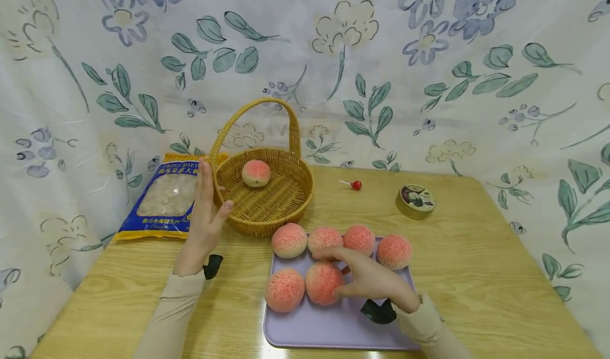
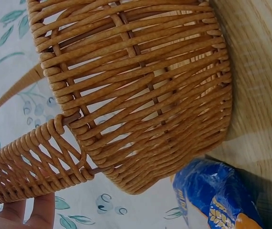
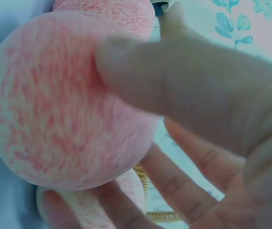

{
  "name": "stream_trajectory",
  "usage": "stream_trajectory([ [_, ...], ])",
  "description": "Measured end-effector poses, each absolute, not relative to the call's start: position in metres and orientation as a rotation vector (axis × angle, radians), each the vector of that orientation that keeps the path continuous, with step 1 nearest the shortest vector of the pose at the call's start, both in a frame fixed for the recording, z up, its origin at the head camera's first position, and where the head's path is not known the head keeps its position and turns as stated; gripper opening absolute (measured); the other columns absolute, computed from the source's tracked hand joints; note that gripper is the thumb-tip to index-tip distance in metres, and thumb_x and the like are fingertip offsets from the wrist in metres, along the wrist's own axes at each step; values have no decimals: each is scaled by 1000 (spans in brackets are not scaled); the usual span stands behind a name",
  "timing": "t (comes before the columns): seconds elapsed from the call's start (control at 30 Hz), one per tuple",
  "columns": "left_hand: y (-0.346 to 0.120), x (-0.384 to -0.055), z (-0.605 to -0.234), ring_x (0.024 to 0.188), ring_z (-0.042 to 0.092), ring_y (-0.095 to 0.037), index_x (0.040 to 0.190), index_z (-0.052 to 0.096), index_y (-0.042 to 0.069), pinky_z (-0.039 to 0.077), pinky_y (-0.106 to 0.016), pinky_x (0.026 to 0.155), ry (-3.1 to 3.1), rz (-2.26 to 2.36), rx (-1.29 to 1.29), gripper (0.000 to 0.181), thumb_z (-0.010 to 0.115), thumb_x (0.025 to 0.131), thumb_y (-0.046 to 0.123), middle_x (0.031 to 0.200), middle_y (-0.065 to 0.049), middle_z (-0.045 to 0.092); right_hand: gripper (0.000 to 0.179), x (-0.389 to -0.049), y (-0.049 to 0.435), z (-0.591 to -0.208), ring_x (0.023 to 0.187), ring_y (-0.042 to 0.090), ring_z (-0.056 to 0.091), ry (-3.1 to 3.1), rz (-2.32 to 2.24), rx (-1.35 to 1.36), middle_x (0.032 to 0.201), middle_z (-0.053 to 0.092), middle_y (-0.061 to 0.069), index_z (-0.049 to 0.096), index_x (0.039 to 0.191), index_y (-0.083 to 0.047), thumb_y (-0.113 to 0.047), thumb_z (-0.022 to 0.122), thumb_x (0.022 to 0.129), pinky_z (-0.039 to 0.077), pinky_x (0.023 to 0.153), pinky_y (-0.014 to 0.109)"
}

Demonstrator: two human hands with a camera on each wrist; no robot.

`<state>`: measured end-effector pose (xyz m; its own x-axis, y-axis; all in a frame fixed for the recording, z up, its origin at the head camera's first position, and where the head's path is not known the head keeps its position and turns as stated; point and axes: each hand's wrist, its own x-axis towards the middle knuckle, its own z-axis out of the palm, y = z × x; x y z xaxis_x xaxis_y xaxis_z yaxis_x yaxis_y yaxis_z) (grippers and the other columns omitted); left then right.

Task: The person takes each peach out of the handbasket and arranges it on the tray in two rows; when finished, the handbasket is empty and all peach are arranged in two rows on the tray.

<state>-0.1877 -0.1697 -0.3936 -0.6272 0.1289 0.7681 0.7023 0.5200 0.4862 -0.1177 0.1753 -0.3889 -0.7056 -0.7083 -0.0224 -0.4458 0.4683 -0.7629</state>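
My right hand (image 1: pixel 369 277) curls round a pink peach (image 1: pixel 324 283) in the front row on the lilac tray (image 1: pixel 333 330). In the right wrist view the thumb (image 3: pixel 141 71) presses on that peach (image 3: pixel 64 109), and the fingers reach behind it. Another peach (image 1: pixel 285 290) sits to its left, and several more (image 1: pixel 289 240) line the tray's back. With straight fingers, my left hand (image 1: pixel 204 224) is at the left side of the wicker basket (image 1: pixel 267 226). Its fingertips (image 2: pixel 41 210) meet the basket's handle (image 2: pixel 36 162) in the left wrist view. One peach (image 1: pixel 256 173) lies inside the basket.
A blue and yellow bag of pasta (image 1: pixel 164 195) lies left of the basket, partly behind my left hand. Toward the back right are a red lollipop (image 1: pixel 355 185) and a round tin (image 1: pixel 415 201). Behind the wooden table (image 1: pixel 476 274) hangs a floral curtain (image 1: pixel 305 46).
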Motion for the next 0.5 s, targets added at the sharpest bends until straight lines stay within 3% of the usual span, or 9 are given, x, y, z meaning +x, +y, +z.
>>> stream_trajectory([
  [0.17,-172,-187,-394,152,-5,-23,158,-1,24,-1,-41,123,-2095,-1104,-679,75,35,100,56,165,-7,-6,60,-122,175,-380,112,18,58,2426,-1087,-973,133,59,5,53,136,-11,-6,76,81,50,93,36],
  [0.37,-173,-187,-393,152,-5,-23,158,-2,24,1,-44,123,-2116,-1104,-661,75,34,100,56,163,-18,-5,55,-153,174,-367,124,38,53,2219,-1293,-909,140,52,20,46,140,-4,-8,67,90,47,98,52],
  [0.5,-171,-185,-393,152,-5,-23,157,-2,25,1,-45,123,-2120,-1102,-659,74,34,101,56,164,-13,-6,51,-184,169,-358,130,43,46,2131,-1382,-876,143,47,23,43,141,-1,-7,62,94,47,101,48],
])
